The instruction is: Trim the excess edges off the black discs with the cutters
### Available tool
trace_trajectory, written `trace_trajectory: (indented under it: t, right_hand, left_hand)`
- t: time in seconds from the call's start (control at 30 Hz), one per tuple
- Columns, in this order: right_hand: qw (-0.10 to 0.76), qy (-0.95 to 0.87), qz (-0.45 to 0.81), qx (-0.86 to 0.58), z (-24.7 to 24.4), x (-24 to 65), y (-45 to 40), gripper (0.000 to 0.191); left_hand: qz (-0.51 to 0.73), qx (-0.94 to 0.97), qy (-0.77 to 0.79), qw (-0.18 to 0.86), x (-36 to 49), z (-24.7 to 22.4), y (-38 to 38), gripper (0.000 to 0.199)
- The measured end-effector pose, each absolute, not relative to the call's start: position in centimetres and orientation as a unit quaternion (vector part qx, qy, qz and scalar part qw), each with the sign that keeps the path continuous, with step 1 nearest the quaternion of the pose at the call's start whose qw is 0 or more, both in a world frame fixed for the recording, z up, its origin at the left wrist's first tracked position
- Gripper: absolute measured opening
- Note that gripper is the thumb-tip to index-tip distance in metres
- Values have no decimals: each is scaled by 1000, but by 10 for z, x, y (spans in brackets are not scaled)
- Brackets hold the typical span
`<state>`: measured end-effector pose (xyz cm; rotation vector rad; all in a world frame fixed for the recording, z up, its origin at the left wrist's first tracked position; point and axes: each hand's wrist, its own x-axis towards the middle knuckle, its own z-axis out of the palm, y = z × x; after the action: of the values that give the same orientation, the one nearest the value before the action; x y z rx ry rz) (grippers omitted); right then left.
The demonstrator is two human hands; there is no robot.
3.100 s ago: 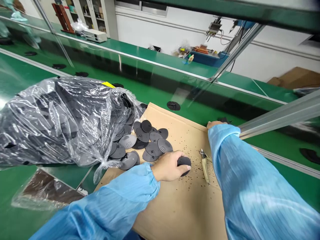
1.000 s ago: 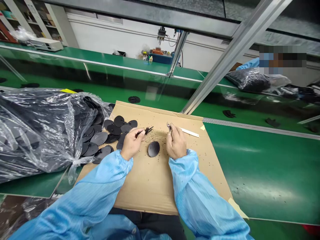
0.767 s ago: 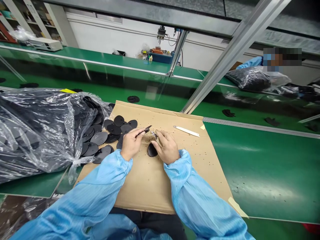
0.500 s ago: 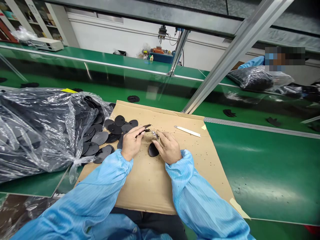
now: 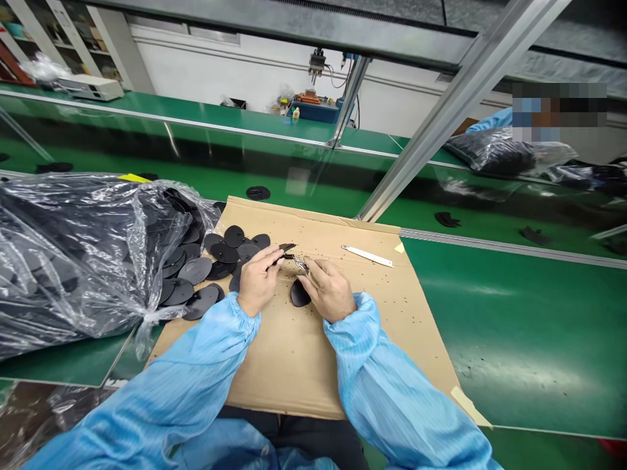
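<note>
The left hand [image 5: 257, 277] pinches a dark plastic part [image 5: 287, 247] between thumb and fingers, its end poking out to the right. The right hand [image 5: 332, 287] is closed around small metal clippers [image 5: 300, 264], whose tips meet or nearly meet that end; which, cannot be told. To clip well, the person should probably keep the pinch firm and clear of the blades, set them flush against the part and squeeze slowly.

Just below the clippers, a black oval disc [image 5: 299, 294] lies on the speckled cardboard [image 5: 294, 372]; a white strip [image 5: 367, 255] lies to the right, farther off. At left, more discs [image 5: 196, 271] spill beside a clear bag [image 5: 88, 254]. The bag's yellow patch [image 5: 133, 177] shows no readable writing, and no brand can be made out.
</note>
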<state>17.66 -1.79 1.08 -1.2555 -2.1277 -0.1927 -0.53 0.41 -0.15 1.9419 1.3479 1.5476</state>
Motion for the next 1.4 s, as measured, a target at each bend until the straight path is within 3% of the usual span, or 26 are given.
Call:
trace_trajectory:
  t: [0.33,0.47,0.77,0.87,1.0,1.4]
  right_hand:
    - [277,-814,-46,-509,10,177,-19,33]
    - [333,-797,0,-504,11,174,-20,32]
    - [504,-690,109,-508,10,178,-17,40]
    - [503,-703,186,-468,6,177,-18,42]
    - [489,-715,251,-432,0,172,-20,36]
    - [488,-732,178,-440,8,167,-25,29]
  left_hand:
    - [522,678,493,158,-5,-3,3,24]
    - [526,667,497,176,-4,-1,2,23]
    - [528,584,476,392,-1,0,4,37]
    - [496,601,450,436,1,6,2,36]
    - [517,503,427,545,2,9,0,51]
    - [502,398,420,643,2,11,1,52]
